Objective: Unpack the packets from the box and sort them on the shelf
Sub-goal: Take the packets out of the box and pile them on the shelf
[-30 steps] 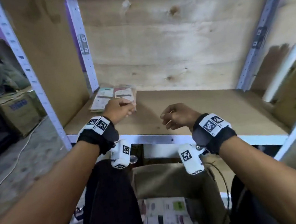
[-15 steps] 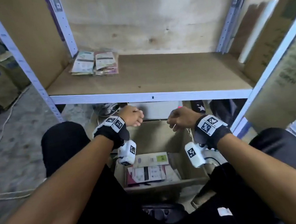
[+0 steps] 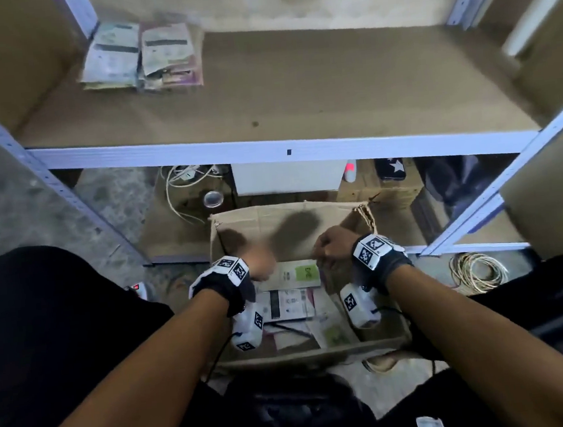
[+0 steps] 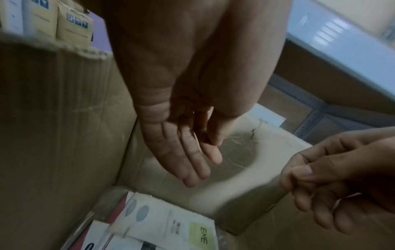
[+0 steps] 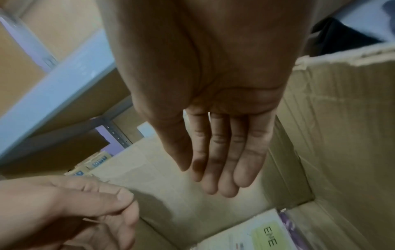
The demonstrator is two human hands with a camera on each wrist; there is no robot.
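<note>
Reaching down into the open cardboard box (image 3: 295, 224), both hands hang above the packets inside and hold nothing. In its own wrist view the left hand (image 4: 181, 143) has its fingers straight and close together, palm empty; the right hand (image 5: 215, 135) likewise shows flat, extended fingers over the box floor (from the head camera both look blurred). A white packet with a green label (image 3: 294, 274) lies on top of the heap in the box, directly below the hands and between them. Up on the shelf (image 3: 295, 84), two stacks of packets (image 3: 141, 60) sit side by side in the back left corner.
</note>
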